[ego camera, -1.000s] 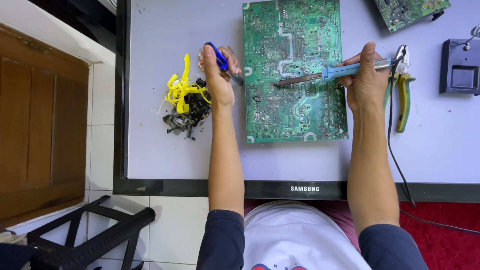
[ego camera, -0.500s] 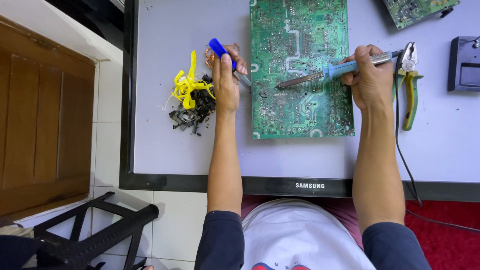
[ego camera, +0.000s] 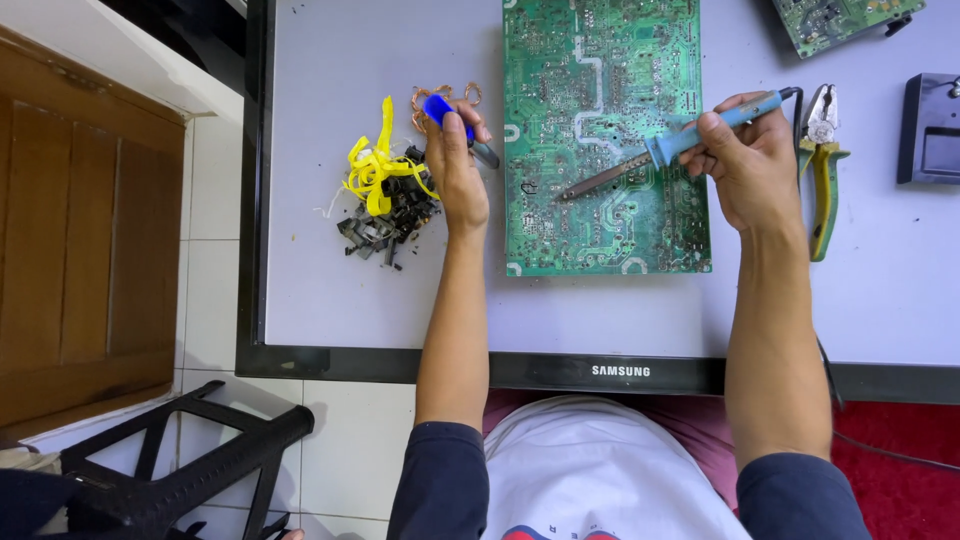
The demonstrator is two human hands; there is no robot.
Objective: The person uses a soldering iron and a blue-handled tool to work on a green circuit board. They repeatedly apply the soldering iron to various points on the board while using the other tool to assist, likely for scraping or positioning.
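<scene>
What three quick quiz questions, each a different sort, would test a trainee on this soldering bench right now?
1. True or false: the tip of the soldering iron points at the green circuit board.
2. Which hand grips the blue-handled tool? A) left hand B) right hand C) neither
3. Fill in: the yellow-handled pliers lie to the ___ of the right hand in the picture.

Key: 1 true; 2 A; 3 right. The scrap pile of yellow strips and dark bits sits beside the left hand, off the board.
</scene>
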